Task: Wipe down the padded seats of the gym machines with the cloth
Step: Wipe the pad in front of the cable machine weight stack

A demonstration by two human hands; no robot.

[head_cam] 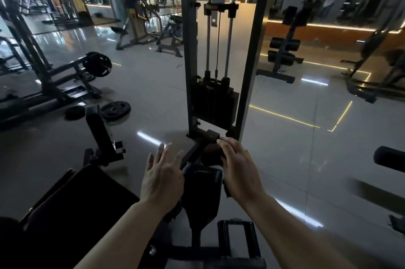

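A dark padded seat (202,190) of a cable machine lies straight below me, between my two forearms. My left hand (161,177) hovers over the seat's left edge with fingers spread and straight, holding nothing. My right hand (240,169) reaches over the seat's far right corner, and its fingers curve down over a dark, brownish thing there. Whether that dark thing is the cloth I cannot tell. No cloth shows plainly anywhere.
The machine's weight stack tower (215,97) rises directly ahead. A black bench pad (72,209) lies at lower left. Weight plates (115,109) rest on the shiny floor to the left. A roller pad (389,157) juts in at right. Other machines stand farther back.
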